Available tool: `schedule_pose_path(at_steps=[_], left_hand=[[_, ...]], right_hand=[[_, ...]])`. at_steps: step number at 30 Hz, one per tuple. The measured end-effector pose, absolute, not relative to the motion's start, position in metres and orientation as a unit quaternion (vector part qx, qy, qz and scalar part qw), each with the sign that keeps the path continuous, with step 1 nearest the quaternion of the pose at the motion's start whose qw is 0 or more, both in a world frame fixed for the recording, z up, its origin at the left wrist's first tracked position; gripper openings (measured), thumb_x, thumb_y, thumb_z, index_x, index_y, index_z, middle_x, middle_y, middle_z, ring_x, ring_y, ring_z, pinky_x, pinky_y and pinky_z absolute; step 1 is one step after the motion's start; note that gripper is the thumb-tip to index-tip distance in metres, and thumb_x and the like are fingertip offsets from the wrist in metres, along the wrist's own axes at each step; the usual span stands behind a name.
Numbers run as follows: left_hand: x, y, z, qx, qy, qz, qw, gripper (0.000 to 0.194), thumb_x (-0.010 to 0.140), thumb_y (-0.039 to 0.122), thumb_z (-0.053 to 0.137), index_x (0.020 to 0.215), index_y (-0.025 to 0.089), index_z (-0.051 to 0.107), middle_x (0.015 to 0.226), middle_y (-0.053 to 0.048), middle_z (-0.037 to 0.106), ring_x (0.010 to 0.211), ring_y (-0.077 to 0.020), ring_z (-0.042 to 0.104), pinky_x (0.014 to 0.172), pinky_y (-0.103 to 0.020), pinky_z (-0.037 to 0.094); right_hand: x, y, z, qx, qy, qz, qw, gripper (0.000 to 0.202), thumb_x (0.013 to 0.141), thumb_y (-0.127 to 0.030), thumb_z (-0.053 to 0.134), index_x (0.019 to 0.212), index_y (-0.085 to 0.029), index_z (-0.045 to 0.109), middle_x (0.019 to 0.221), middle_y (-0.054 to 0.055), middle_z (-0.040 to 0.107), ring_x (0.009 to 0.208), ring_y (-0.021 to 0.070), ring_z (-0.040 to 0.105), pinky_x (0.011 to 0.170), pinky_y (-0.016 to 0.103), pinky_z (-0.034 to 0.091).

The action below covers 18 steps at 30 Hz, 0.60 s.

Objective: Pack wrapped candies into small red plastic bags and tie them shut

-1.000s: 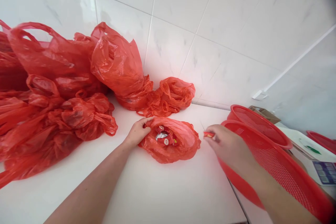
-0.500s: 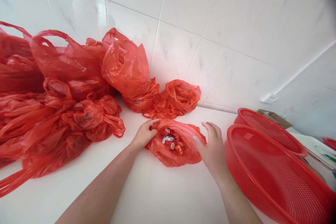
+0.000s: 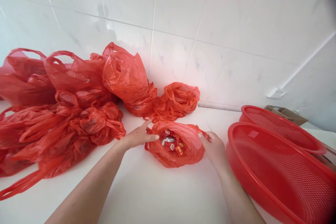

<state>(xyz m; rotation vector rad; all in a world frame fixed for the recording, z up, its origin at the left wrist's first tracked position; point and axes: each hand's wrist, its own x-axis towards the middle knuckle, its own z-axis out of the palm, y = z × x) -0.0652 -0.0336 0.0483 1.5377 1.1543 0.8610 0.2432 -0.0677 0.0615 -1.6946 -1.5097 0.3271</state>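
Observation:
An open red plastic bag (image 3: 168,159) stands on the white table, its mouth spread wide. Small red wrapped packets (image 3: 174,144), one with a silvery side, lie inside it. My left hand (image 3: 139,135) is at the bag's left rim, thumb over the edge and index finger stretched along the back. On the other side my right hand (image 3: 214,145) pinches a twisted piece of the rim between thumb and fingers.
Filled red bags (image 3: 78,77) are heaped at the left and along the tiled wall. Behind the open bag sits a crumpled red bag (image 3: 181,96). Two red mesh baskets (image 3: 262,161) occupy the right, with a cardboard box (image 3: 286,113) behind them.
My right hand has closed on the right rim of the bag. My left thumb now reaches further over the left rim. The view has shifted slightly.

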Motion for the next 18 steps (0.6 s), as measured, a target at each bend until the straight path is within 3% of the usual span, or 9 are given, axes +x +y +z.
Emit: schedule_pose_path(at_steps=[2,5,9,13,18], left_hand=[[-0.071,-0.04,0.05,0.643,0.477,0.33,0.501,0.089,0.061,0.032,0.075,0.14,0.026,0.036,0.088,-0.003,0.069,0.079,-0.0216,0.066,0.071,-0.031,0.051],[-0.07,-0.041,0.06,0.624,0.495,0.352,0.492,0.073,0.065,0.027,0.071,0.132,0.022,0.044,0.069,0.002,0.062,0.064,-0.0166,0.062,0.062,-0.029,0.049],[-0.062,-0.032,0.105,0.517,0.486,0.521,0.474,0.054,0.066,0.026,0.071,0.115,0.016,0.053,0.07,0.002,0.058,0.06,-0.0111,0.058,0.06,-0.025,0.048],[-0.057,-0.031,0.165,0.469,0.392,0.657,0.442,0.041,0.065,0.023,0.071,0.102,0.016,0.056,0.068,0.003,0.056,0.059,-0.0086,0.056,0.055,-0.021,0.046],[-0.05,-0.04,0.203,0.522,0.316,0.669,0.425,0.041,0.067,0.018,0.072,0.106,0.018,0.058,0.084,0.0,0.062,0.069,-0.008,0.06,0.066,-0.021,0.05]], right_hand=[[0.242,-0.059,0.068,-0.65,-0.585,0.183,0.449,0.036,0.078,-0.051,0.052,0.062,-0.02,0.044,0.058,-0.004,0.044,0.057,0.0126,0.04,0.054,0.025,0.032],[0.237,-0.042,0.077,-0.612,-0.553,0.235,0.514,0.036,0.075,-0.051,0.056,0.062,-0.02,0.045,0.058,-0.006,0.043,0.057,0.011,0.038,0.053,0.023,0.031],[0.234,-0.021,0.097,-0.552,-0.482,0.243,0.636,0.031,0.072,-0.048,0.062,0.068,-0.018,0.055,0.065,-0.004,0.052,0.062,0.0108,0.045,0.059,0.023,0.037],[0.238,-0.011,0.126,-0.427,-0.369,0.306,0.767,0.027,0.069,-0.044,0.069,0.077,-0.02,0.058,0.085,-0.002,0.061,0.082,0.0128,0.058,0.072,0.025,0.046],[0.25,-0.007,0.145,-0.263,-0.363,0.442,0.777,0.028,0.073,-0.046,0.067,0.075,-0.022,0.053,0.1,0.002,0.065,0.1,0.0179,0.061,0.08,0.032,0.05]])
